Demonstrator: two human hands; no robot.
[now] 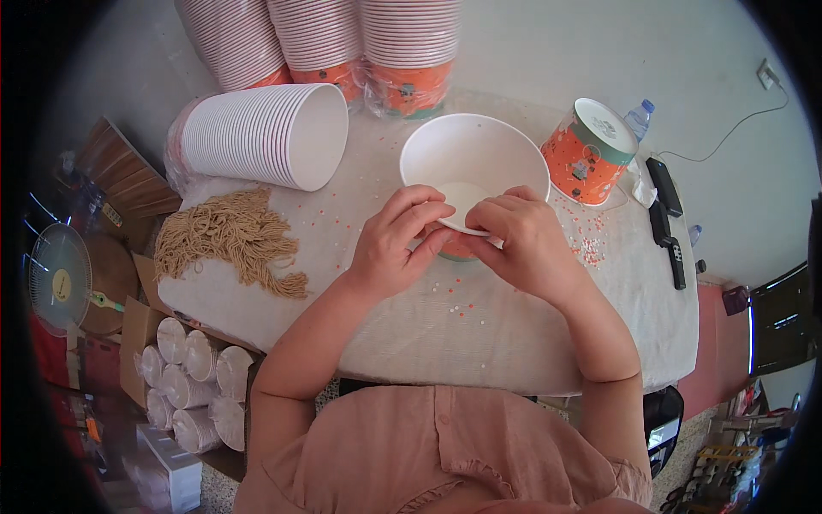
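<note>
A large round paper bucket (475, 150), white inside with orange and green on its outer wall, stands upright before me with its mouth facing up. My left hand (398, 236) pinches the near rim, fingers curled over it and thumb outside. Close beside it, my right hand (527, 240) grips the same rim, its thumb on the outer wall. The fingers hide whatever small thing may lie between them. To the left rests a loose bundle of tan cords (227, 240). Small orange and white paper dots (591, 244) are scattered around the bucket.
Nested buckets (248, 137) lie sideways at the back left; wrapped stacks (407, 51) rise against the wall. An orange-green bucket (591, 150) stands upside down at right, near a bottle (640, 118) and black tools (664, 201). A carton of wrapped white cups (188, 385) sits below left.
</note>
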